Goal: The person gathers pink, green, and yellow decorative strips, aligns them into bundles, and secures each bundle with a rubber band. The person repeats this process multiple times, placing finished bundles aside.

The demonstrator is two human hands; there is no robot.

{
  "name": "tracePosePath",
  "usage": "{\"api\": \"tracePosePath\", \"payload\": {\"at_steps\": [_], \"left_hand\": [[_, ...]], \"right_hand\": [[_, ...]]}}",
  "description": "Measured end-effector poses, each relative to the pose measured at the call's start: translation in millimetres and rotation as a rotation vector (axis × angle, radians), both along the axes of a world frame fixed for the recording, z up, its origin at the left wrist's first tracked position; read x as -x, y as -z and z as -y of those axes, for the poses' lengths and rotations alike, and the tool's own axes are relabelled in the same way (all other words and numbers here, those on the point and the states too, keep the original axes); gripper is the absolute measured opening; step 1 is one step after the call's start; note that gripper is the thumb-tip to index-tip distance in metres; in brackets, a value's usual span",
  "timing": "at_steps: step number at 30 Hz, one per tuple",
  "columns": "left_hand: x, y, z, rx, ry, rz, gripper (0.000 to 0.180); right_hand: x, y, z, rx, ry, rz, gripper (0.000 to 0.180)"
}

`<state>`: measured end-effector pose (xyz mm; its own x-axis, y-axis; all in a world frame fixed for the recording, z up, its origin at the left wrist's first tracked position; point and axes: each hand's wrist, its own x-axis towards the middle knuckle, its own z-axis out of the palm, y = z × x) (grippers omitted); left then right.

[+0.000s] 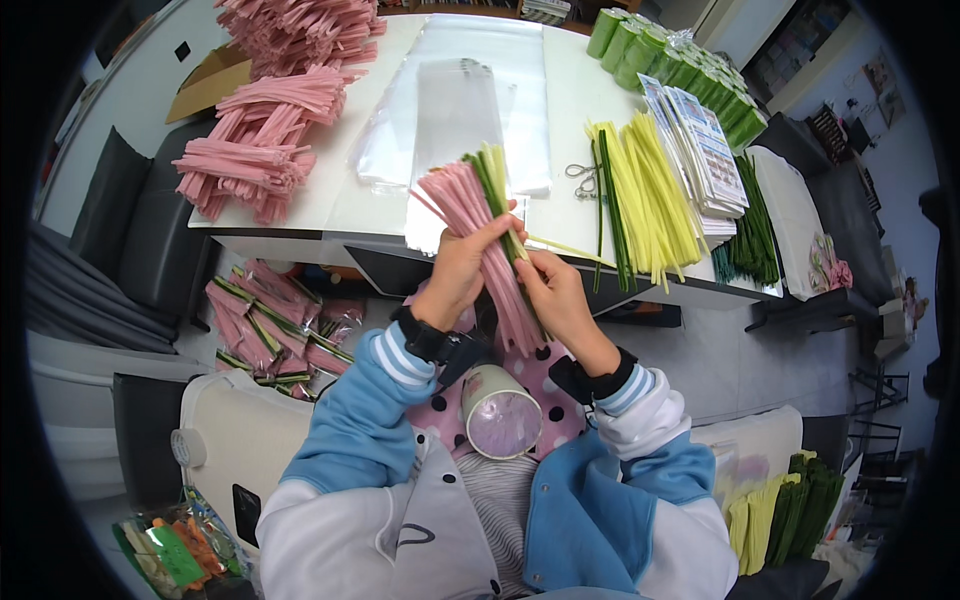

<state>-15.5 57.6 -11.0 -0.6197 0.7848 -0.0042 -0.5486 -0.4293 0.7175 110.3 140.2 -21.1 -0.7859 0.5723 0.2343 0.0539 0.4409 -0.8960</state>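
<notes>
A bundle of fuzzy pink chenille stems (pixel 458 200) stands tilted above my lap, in front of the table edge. Along its right side run dark green stems (pixel 482 178) and pale yellow stems (pixel 496 168). My left hand (pixel 458 268) is wrapped round the bundle's middle, thumb across the front. My right hand (pixel 556 296) pinches at the bundle's right side, thumb and fingers together on the green and yellow stems; exactly which stems it grips is partly hidden. Below the bundle, a pale cylindrical container (pixel 503 420) rests on my polka-dot lap cloth (pixel 560 400).
Pink stem bundles (pixel 255 150) pile at the table's left, beside clear plastic bags (pixel 450 110). To the right lie scissors (pixel 582 182), yellow stems (pixel 650 200), printed cards (pixel 705 150) and green wrapped rolls (pixel 680 70). Bagged bundles (pixel 265 330) lie low at left; a phone (pixel 246 510) is nearby.
</notes>
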Motion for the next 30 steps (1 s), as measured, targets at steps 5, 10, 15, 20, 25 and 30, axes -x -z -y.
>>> {"api": "tracePosePath", "payload": {"at_steps": [5, 10, 15, 20, 25, 30], "left_hand": [[43.4, -1.3, 44.9, 0.089, -0.243, 0.033, 0.039], [64.1, 7.7, 77.0, 0.135, -0.272, 0.067, 0.037], [65.6, 19.0, 84.0, 0.139, -0.272, 0.122, 0.035], [80.7, 24.1, 96.8, 0.147, -0.331, 0.084, 0.034], [102.4, 17.3, 112.5, 0.199, -0.319, 0.028, 0.034], [124.5, -13.0, 122.4, 0.338, -0.184, -0.188, 0.031]], "right_hand": [[-8.4, -0.1, -39.5, -0.579, 0.206, 0.077, 0.021], [-6.4, 19.9, -57.5, -0.806, 0.168, 0.281, 0.014], [1.3, 22.2, -75.6, -0.738, 0.258, -0.03, 0.005], [-7.6, -26.3, -154.5, -0.478, 0.691, -0.034, 0.02], [6.4, -28.3, -136.9, -0.861, 0.604, 0.267, 0.042], [69.5, 9.9, -40.5, -0.698, -0.065, 0.02, 0.032]]}}
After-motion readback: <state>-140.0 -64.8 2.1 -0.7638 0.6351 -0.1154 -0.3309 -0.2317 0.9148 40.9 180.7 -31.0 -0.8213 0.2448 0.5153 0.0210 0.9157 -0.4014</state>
